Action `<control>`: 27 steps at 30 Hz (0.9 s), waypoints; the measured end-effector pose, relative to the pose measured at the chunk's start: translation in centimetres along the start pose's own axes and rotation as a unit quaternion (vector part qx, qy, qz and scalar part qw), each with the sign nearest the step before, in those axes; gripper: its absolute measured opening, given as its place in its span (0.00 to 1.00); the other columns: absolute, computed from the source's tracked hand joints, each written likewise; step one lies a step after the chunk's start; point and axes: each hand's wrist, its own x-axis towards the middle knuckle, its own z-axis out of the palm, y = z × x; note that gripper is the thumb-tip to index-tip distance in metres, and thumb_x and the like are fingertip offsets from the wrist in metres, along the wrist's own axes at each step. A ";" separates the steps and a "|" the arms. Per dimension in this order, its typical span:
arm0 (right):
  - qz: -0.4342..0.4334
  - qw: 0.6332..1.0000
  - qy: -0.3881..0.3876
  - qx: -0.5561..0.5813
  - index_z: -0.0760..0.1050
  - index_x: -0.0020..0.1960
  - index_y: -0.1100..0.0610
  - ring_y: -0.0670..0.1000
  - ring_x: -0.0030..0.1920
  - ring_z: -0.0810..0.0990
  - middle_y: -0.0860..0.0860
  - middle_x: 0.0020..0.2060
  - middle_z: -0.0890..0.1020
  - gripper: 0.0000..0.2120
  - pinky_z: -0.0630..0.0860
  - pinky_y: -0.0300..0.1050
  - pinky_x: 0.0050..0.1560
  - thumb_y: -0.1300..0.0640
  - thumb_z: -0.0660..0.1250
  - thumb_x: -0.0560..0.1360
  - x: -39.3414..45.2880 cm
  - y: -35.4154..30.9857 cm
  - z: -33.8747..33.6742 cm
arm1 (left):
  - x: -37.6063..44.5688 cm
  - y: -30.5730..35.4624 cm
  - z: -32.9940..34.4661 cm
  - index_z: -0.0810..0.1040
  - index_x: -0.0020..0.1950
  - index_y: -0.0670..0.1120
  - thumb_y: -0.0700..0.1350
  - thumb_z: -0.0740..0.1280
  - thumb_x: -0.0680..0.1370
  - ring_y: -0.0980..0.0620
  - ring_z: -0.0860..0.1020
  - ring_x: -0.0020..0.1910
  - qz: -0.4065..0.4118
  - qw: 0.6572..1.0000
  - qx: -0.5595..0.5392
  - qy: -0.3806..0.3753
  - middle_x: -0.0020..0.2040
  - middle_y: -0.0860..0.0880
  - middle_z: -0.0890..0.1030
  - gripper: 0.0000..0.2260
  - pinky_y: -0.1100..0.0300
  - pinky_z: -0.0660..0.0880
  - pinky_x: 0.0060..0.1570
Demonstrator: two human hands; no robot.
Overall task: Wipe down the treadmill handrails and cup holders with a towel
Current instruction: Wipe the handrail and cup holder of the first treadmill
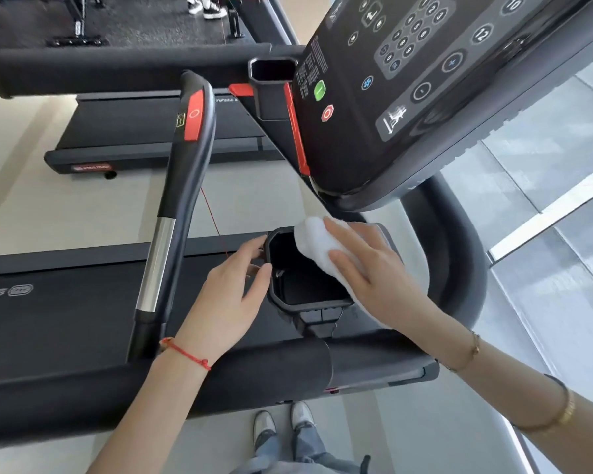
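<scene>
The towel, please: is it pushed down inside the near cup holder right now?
No, the towel lies over the far rim of the cup holder under the right hand, and the cup holder's inside shows bare.

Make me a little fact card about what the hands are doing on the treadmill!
place: gym, standing beside a treadmill
left hand: fingers touching the left rim of the near cup holder
right hand: pressing a white towel on the cup holder's right rim
towel: bunched, partly under the palm
cup holder: black, looks empty inside
far cup holder: untouched, beside the console
handrail: black with a silver section and red button, no hand on it
</scene>
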 end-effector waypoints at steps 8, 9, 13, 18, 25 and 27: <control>-0.016 0.999 -0.036 -0.026 0.64 0.75 0.42 0.55 0.65 0.72 0.51 0.67 0.73 0.21 0.67 0.46 0.64 0.52 0.57 0.82 3.9 -0.9 0.0 | 0.1 0.3 0.1 0.69 0.72 0.57 0.46 0.61 0.82 0.67 0.76 0.54 -0.001 1.000 -0.002 0.005 0.58 0.64 0.77 0.18 0.73 0.71 0.55; -0.016 0.999 -0.042 -0.021 0.63 0.75 0.41 0.53 0.65 0.71 0.49 0.67 0.73 0.21 0.66 0.42 0.63 0.51 0.57 0.82 3.7 -0.7 -0.1 | 0.1 0.3 0.1 0.69 0.72 0.57 0.47 0.61 0.82 0.67 0.76 0.54 -0.003 1.000 -0.002 0.005 0.58 0.64 0.77 0.18 0.73 0.71 0.56; 0.002 0.998 -0.051 0.030 0.60 0.75 0.38 0.48 0.67 0.70 0.45 0.70 0.69 0.23 0.62 0.34 0.58 0.48 0.57 0.82 1.8 0.1 -0.8 | 0.2 0.1 0.0 0.68 0.72 0.59 0.48 0.62 0.82 0.68 0.76 0.55 -0.016 1.000 -0.002 -0.002 0.57 0.62 0.78 0.18 0.72 0.72 0.56; -0.056 0.997 -0.036 -0.049 0.62 0.76 0.43 0.55 0.63 0.73 0.48 0.68 0.72 0.22 0.72 0.52 0.62 0.50 0.55 0.82 3.0 -0.4 0.0 | 0.1 0.1 0.0 0.69 0.72 0.57 0.49 0.62 0.82 0.66 0.77 0.55 -0.026 1.000 -0.004 -0.001 0.58 0.59 0.79 0.18 0.67 0.73 0.58; -0.145 0.965 -0.022 -0.218 0.71 0.70 0.46 0.57 0.53 0.79 0.48 0.54 0.81 0.25 0.75 0.51 0.48 0.49 0.49 0.77 5.1 -2.0 0.8 | 0.2 0.3 0.0 0.68 0.73 0.57 0.51 0.62 0.82 0.68 0.76 0.55 -0.035 0.999 0.006 -0.001 0.56 0.65 0.75 0.19 0.62 0.73 0.59; -0.142 0.966 -0.027 -0.216 0.71 0.70 0.46 0.57 0.51 0.80 0.48 0.53 0.81 0.25 0.76 0.52 0.47 0.49 0.49 0.76 5.2 -2.2 0.8 | 0.2 0.2 0.2 0.67 0.72 0.58 0.51 0.61 0.81 0.65 0.77 0.56 -0.036 0.999 0.008 0.004 0.58 0.62 0.77 0.19 0.60 0.73 0.60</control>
